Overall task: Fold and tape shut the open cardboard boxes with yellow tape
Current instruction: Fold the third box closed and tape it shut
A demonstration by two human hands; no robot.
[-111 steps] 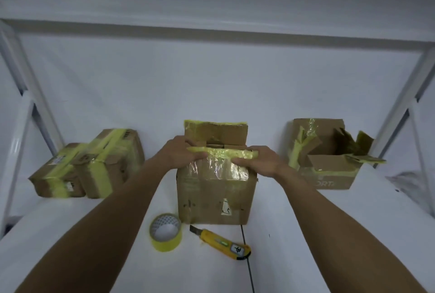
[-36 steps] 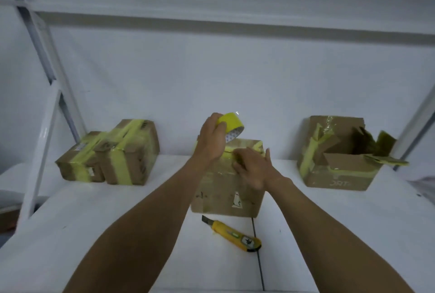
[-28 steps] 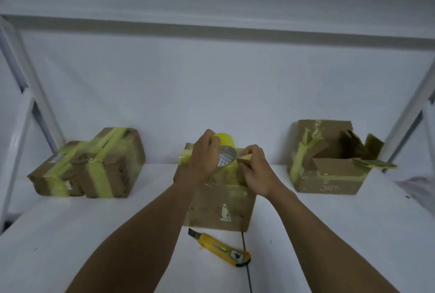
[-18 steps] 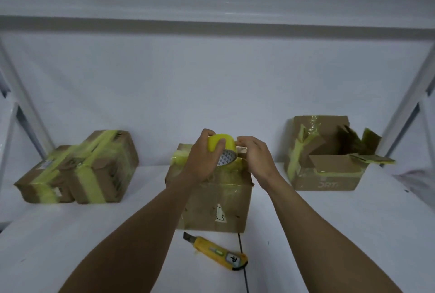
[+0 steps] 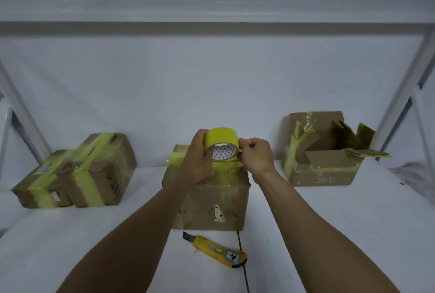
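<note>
tape roll point(image 5: 221, 142) | gripped by left hand point(image 5: 196, 163) above closed box point(image 5: 211, 198) | right hand point(image 5: 256, 157) pinches its edge

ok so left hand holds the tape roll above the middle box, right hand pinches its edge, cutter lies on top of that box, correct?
Not quite. The head view shows the cutter on the table in front of the middle box, not on it. Rest holds: left hand grips the tape roll, right hand pinches its edge.
</note>
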